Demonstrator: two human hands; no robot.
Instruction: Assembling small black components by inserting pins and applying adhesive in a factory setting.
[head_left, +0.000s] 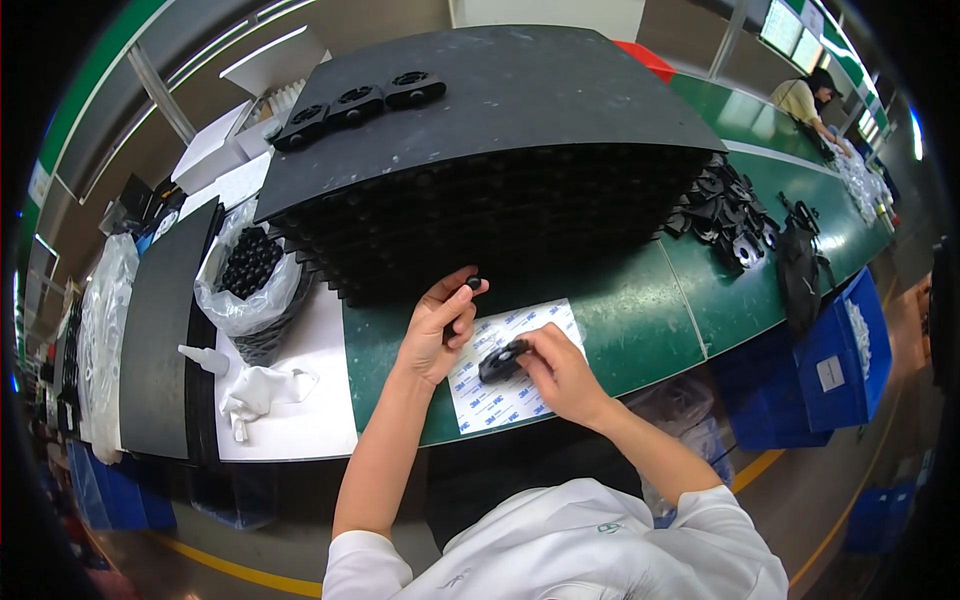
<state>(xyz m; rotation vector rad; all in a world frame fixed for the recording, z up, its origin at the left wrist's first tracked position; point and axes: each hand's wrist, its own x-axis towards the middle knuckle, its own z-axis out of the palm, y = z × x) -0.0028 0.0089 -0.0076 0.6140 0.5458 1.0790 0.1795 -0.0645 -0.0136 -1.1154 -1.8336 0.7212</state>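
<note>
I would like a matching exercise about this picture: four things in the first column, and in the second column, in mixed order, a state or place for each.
Column one
1. Left hand
2. Right hand
3. Plastic bag
4. White cloth

Column two
A. Lies crumpled on a white surface
B. Holds a larger black part
C. Holds a small black piece between its fingers
D. Stands open, with many round black pieces inside

Pairs: 1-C, 2-B, 3-D, 4-A

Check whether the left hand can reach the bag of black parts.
Probably yes: the bag is open, with nothing visible between it and the left hand, though that hand holds a black piece.
</note>
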